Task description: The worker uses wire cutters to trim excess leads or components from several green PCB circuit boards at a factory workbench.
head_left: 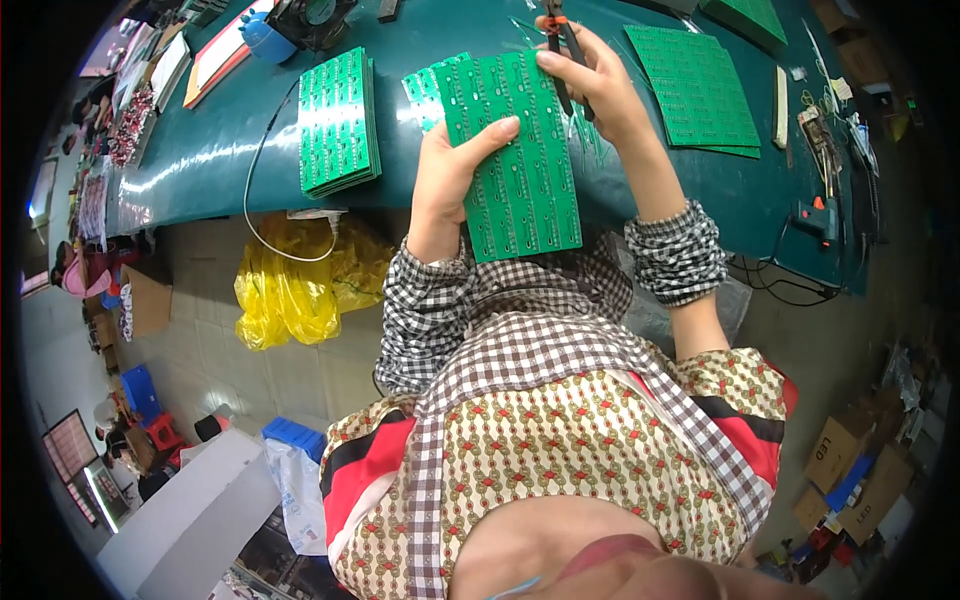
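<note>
A green printed circuit board [525, 190] is held up at the table's front edge, tilted towards me. My left hand [450, 180] grips its left side, with the thumb across the face and the fingers hidden behind. My right hand [605, 85] is closed around dark-handled pliers [555, 22] with an orange part near the head. Its thumb also rests at the board's upper right corner. Behind the held board, another green board [425, 92] partly shows. Thin green strips [590, 145] lie on the table under the right hand.
On the teal table [215, 165] stand a stack of green boards [335, 125] to the left and another stack [695, 95] to the right. A white cable [250, 205] hangs over the front edge near a yellow plastic bag [290, 290]. Tools [820, 150] lie far right.
</note>
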